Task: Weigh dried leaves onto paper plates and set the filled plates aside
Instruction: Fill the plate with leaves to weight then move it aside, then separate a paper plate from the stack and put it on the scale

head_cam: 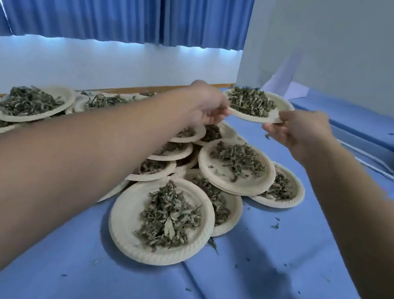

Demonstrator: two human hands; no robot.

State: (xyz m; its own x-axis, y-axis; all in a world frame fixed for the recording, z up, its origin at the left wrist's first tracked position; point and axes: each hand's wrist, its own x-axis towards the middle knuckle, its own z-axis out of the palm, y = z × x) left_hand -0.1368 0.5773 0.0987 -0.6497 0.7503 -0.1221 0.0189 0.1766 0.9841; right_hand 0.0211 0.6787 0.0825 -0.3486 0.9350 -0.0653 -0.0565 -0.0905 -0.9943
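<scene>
Beyond the heap of filled plates (222,177) on the blue cloth (275,268), I hold one paper plate (281,108) of dried leaves (250,102), left hand (208,106) and right hand (299,130) pinching opposite rims.

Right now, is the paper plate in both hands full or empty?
Full: dried green leaves heap on the round beige paper plate, its rim pinched by the left hand and right hand.

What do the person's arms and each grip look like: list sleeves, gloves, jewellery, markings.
Both arms are bare: left forearm and right forearm show no sleeve up to the picture's edge. The left grip and right grip are ungloved. No watch, bracelet, ring or marking shows on the sides in view.
</scene>
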